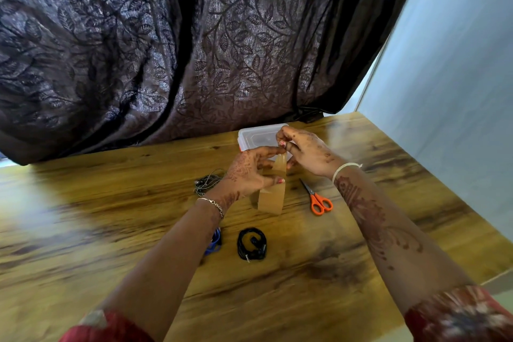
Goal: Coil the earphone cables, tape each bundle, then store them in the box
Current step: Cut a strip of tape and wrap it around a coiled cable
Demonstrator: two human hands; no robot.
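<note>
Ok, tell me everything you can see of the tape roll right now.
The tape roll is wide, brown and glossy, standing on edge over the table between the scissors and the grey cable bundle. The left hand grips its upper part. A strip is peeled upward from it, and the right hand pinches the strip's end in front of the clear box. Whether the roll rests on the table cannot be told.

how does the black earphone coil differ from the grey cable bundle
The black earphone coil is a neat round ring, nearer, in full view; the grey cable bundle is looser, farther back, partly hidden by the left hand. Both lie on the wooden table.
</note>
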